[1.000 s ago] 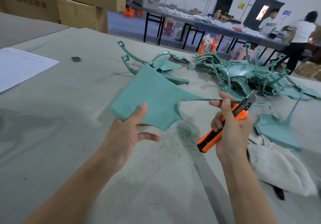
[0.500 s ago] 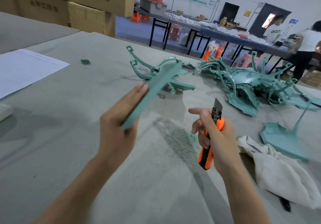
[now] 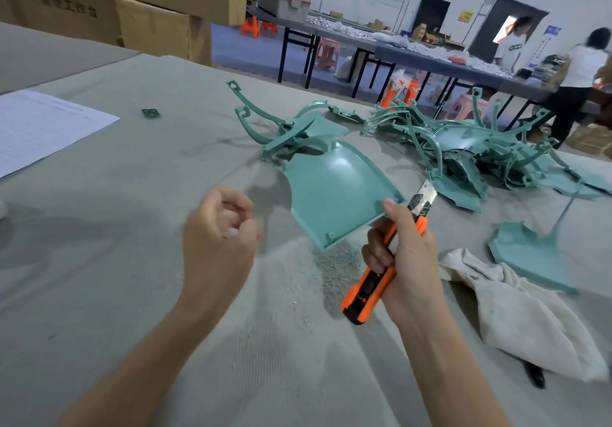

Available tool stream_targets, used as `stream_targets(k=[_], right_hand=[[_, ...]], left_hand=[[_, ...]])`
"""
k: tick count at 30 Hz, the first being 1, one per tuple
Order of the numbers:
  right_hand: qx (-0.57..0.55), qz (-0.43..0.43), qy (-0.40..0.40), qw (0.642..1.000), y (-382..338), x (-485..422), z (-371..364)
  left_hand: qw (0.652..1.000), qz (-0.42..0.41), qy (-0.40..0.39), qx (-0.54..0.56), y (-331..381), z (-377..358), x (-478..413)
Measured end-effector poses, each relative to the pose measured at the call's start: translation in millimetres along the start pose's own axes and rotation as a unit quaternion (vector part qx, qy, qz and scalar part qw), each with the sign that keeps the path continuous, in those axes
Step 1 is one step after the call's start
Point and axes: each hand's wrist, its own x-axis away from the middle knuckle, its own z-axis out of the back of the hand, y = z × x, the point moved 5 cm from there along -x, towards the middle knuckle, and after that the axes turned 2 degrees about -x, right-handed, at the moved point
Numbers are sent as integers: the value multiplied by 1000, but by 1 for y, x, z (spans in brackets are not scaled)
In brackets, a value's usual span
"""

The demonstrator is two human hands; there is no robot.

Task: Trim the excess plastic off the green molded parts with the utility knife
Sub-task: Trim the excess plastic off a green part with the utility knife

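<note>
My right hand (image 3: 409,261) grips an orange utility knife (image 3: 369,291) with the blade (image 3: 427,191) pointing up and away. A green molded part (image 3: 331,195), a curved shell with its hollow side up, lies tilted in front of the knife, its far end on a small heap of green parts (image 3: 265,122). Its near corner is right beside my right thumb. My left hand (image 3: 218,238) is blurred, hovers left of the part with loosely curled fingers and holds nothing. A larger pile of green parts (image 3: 480,151) sits at the back right.
Green shavings (image 3: 334,267) lie on the grey table (image 3: 99,277) under the knife. One green part (image 3: 526,254) and a white cloth (image 3: 530,314) lie to the right. Paper (image 3: 43,125) is at left, cardboard boxes (image 3: 149,2) behind. Two people stand far right.
My left hand let go of the green part, which now rests against the small heap ahead. The left hand drew back, and the knife stayed upright in my right hand.
</note>
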Motion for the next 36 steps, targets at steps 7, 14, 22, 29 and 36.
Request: stream_targets(k=[7, 14, 22, 29, 36], right_hand=[[83, 9, -88, 993, 3, 6, -10], [178, 69, -169, 967, 1, 15, -25], [427, 264, -211, 839, 6, 38, -47], [491, 317, -194, 788, 6, 42, -53], [483, 309, -208, 792, 9, 39, -50]], left_hand=[[881, 152, -395, 211, -5, -36, 20], [893, 114, -318, 297, 4, -33, 14], [923, 134, -158, 325, 2, -18, 0], [918, 154, -170, 325, 4, -24, 9], [916, 157, -184, 320, 5, -27, 12]])
